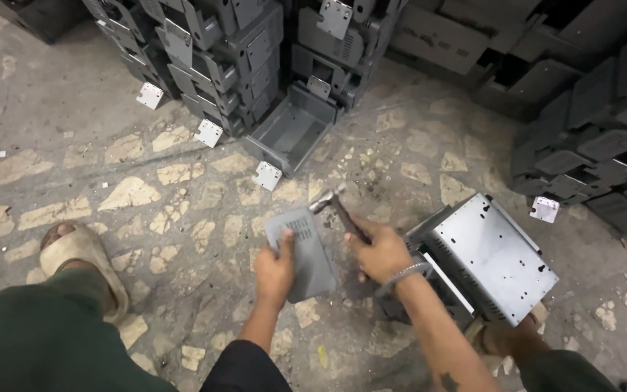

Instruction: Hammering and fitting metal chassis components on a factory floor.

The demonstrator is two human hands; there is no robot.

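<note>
My left hand grips a flat grey plastic panel with a grid of vent slots, holding it against the stone floor. My right hand is closed around the dark handle of a hammer, whose metal head sits at the panel's upper right corner. Just to the right of my right wrist lies a grey casing with a perforated metal plate, tilted on the floor.
Stacks of grey plastic casings line the back and the right side. An open grey box leans at the stack's foot. Small white metal brackets lie scattered. My sandalled left foot rests at left.
</note>
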